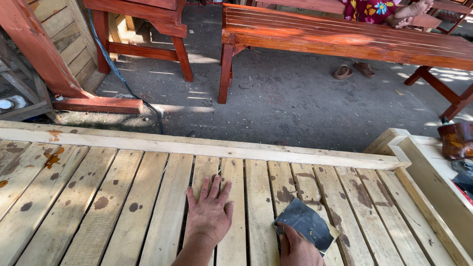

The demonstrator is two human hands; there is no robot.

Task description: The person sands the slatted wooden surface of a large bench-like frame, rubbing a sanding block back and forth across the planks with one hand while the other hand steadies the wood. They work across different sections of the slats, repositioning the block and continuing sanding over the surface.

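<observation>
Two hands show at the bottom edge, both the person's own. The left hand (209,213) lies flat and fully open, palm down, its five fingers spread a little across two neighbouring slats, gripping nothing. Just to its right, the right hand (297,248) is closed on one sheet of dark grey sandpaper (306,224), thumb on top at the sheet's near corner; most of this hand is cut off by the frame. The sheet lies flat on the wood, reaching away from the right hand and slightly rightward.

Both hands rest on one unfinished slatted wooden frame (118,197), pale planks running away from the person, spotted with dark stains and knots. Some fifteen slats can be counted across the view, though the edges cut the row short. A single cross rail (207,144) closes the slats beyond the fingertips.

Farther beyond the hands, across grey ground, stands one red-brown varnished bench (345,37), and to the upper left of the left hand a second varnished piece (148,19), only partly in view. Under the bench lie two sandals (354,71). Another person's foot (414,11) rests on the bench top at the far right. Right of the right hand, one brown stained container (456,139) sits on a pale wooden ledge.
</observation>
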